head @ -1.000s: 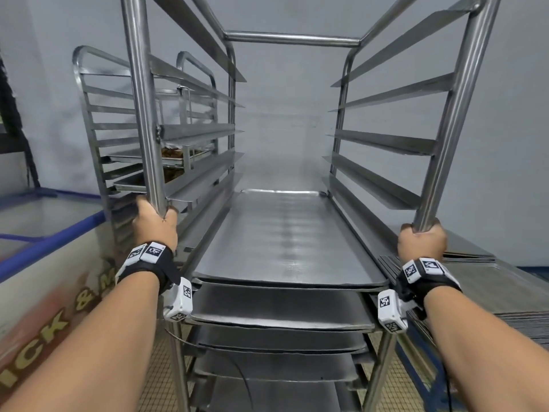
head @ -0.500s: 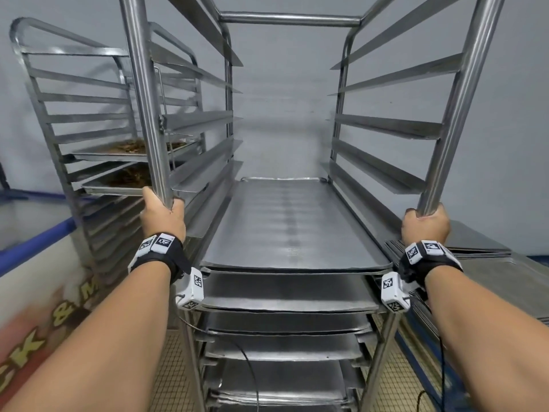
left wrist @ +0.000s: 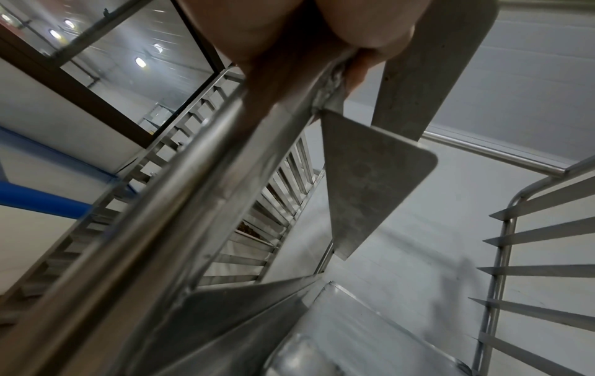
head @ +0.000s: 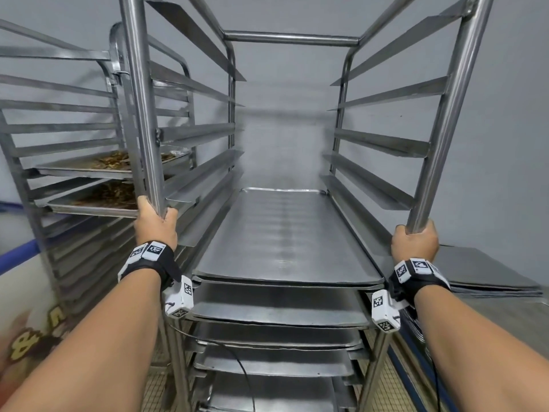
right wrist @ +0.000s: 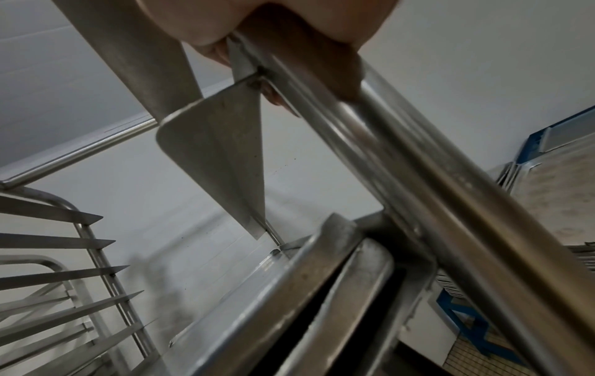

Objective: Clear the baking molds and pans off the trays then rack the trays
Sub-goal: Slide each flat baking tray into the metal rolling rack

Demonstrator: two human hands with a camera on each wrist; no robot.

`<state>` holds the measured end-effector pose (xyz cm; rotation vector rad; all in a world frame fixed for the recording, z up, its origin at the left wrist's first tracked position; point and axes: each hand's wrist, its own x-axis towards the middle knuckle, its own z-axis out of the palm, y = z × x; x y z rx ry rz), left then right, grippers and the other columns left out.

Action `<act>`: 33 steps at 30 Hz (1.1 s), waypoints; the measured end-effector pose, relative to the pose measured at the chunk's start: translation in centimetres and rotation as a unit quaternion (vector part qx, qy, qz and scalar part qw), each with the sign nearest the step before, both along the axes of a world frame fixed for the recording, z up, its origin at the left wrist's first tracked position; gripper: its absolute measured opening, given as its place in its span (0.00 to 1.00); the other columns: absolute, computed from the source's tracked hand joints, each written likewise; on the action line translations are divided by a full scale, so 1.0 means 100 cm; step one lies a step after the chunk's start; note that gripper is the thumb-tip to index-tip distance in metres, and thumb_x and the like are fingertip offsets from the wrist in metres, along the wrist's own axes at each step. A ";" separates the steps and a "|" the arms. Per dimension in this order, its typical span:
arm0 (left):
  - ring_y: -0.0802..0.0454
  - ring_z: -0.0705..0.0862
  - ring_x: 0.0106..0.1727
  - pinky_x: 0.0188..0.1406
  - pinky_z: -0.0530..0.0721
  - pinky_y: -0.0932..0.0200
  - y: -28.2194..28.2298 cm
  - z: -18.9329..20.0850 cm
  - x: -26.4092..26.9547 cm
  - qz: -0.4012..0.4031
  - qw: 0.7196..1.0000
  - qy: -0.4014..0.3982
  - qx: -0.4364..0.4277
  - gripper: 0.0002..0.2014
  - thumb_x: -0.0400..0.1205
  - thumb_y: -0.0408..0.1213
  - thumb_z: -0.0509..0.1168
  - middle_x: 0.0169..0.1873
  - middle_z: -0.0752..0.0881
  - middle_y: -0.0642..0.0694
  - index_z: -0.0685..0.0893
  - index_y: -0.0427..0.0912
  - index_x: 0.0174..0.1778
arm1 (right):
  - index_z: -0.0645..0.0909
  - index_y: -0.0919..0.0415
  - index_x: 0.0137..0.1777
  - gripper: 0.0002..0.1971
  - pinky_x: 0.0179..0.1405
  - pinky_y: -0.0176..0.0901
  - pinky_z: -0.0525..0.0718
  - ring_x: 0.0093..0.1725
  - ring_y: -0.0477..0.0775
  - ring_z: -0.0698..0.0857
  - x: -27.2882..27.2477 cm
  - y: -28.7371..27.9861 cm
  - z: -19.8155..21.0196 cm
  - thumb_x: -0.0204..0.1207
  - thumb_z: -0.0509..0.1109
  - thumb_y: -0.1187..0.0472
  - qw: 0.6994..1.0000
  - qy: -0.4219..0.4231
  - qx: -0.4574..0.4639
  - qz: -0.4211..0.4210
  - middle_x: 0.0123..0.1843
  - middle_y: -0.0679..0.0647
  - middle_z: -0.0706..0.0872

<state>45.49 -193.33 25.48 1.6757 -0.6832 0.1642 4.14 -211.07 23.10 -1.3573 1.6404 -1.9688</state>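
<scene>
A tall steel tray rack [head: 289, 40] stands straight ahead, with several bare metal trays [head: 285, 233] slid onto its lower runners. My left hand [head: 154, 221] grips the rack's front left post [head: 139, 99]. My right hand [head: 416, 243] grips the front right post [head: 445, 114]. In the left wrist view my fingers [left wrist: 264, 45] wrap the left post [left wrist: 193, 178]; in the right wrist view my fingers [right wrist: 322, 30] wrap the right post [right wrist: 434, 190]. The upper runners hold nothing.
A second rack [head: 59, 129] stands close on the left, holding two trays with brown scraps [head: 113, 162]. A stack of flat trays [head: 481, 269] lies on a steel table at the right. A grey wall [head: 285, 114] is behind the rack. A blue-edged counter [head: 17, 257] sits at far left.
With both hands holding the posts, the rack has rolled toward the wall and alongside the second rack, which now looms larger at the left.
</scene>
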 end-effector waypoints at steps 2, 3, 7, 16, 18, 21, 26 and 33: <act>0.36 0.82 0.40 0.41 0.81 0.45 -0.024 -0.001 0.003 0.009 1.000 -0.001 -0.007 0.14 0.83 0.39 0.62 0.45 0.83 0.31 0.69 0.39 0.61 | 0.73 0.63 0.43 0.04 0.36 0.45 0.75 0.33 0.62 0.77 0.002 -0.024 -0.001 0.72 0.67 0.67 1.000 0.000 -0.006 0.005 0.35 0.60 0.79; 0.35 0.82 0.40 0.42 0.82 0.44 -0.034 -0.001 0.004 0.014 1.000 -0.001 -0.006 0.14 0.83 0.40 0.62 0.45 0.82 0.30 0.68 0.39 0.61 | 0.73 0.63 0.43 0.05 0.36 0.45 0.75 0.33 0.62 0.77 0.004 -0.034 -0.002 0.72 0.67 0.67 1.000 0.001 -0.005 0.007 0.34 0.59 0.79; 0.32 0.82 0.41 0.43 0.84 0.40 -0.075 -0.004 0.016 0.035 0.999 -0.014 0.013 0.13 0.82 0.42 0.61 0.41 0.83 0.32 0.66 0.42 0.56 | 0.73 0.59 0.43 0.05 0.37 0.44 0.75 0.34 0.63 0.78 0.013 -0.079 -0.005 0.72 0.67 0.65 1.000 0.004 -0.009 0.009 0.34 0.59 0.79; 0.38 0.76 0.43 0.43 0.73 0.48 -0.164 -0.004 0.028 0.029 1.000 0.000 -0.004 0.13 0.85 0.37 0.62 0.42 0.77 0.36 0.69 0.36 0.60 | 0.73 0.60 0.44 0.04 0.34 0.46 0.76 0.30 0.62 0.77 0.031 -0.163 -0.004 0.73 0.67 0.65 1.000 0.005 0.005 0.009 0.30 0.55 0.76; 0.39 0.75 0.42 0.43 0.72 0.49 -0.183 -0.003 0.031 0.020 1.000 0.004 -0.011 0.12 0.85 0.36 0.62 0.42 0.77 0.37 0.70 0.35 0.60 | 0.73 0.60 0.44 0.05 0.35 0.48 0.80 0.32 0.64 0.79 0.035 -0.183 -0.004 0.73 0.67 0.63 1.000 0.002 0.010 0.005 0.32 0.57 0.78; 0.40 0.75 0.40 0.42 0.71 0.49 -0.208 -0.002 0.033 0.012 1.000 0.007 -0.022 0.12 0.85 0.36 0.63 0.41 0.78 0.37 0.70 0.35 0.60 | 0.73 0.61 0.44 0.05 0.34 0.47 0.78 0.32 0.65 0.79 0.039 -0.209 -0.004 0.73 0.66 0.63 1.000 0.002 0.018 0.000 0.32 0.58 0.78; 0.39 0.76 0.41 0.42 0.72 0.48 -0.247 -0.003 0.044 0.001 1.000 0.004 -0.018 0.14 0.85 0.37 0.62 0.41 0.79 0.36 0.70 0.35 0.62 | 0.74 0.63 0.44 0.04 0.34 0.46 0.74 0.33 0.65 0.78 0.049 -0.243 -0.002 0.74 0.66 0.64 1.000 0.004 0.025 -0.003 0.34 0.60 0.79; 0.38 0.79 0.40 0.41 0.75 0.49 -0.296 -0.004 0.052 -0.010 1.000 0.006 -0.022 0.14 0.85 0.38 0.62 0.42 0.82 0.35 0.69 0.37 0.62 | 0.73 0.63 0.44 0.04 0.35 0.45 0.73 0.32 0.63 0.76 0.056 -0.286 0.000 0.75 0.66 0.64 1.000 0.006 0.021 -0.004 0.31 0.55 0.75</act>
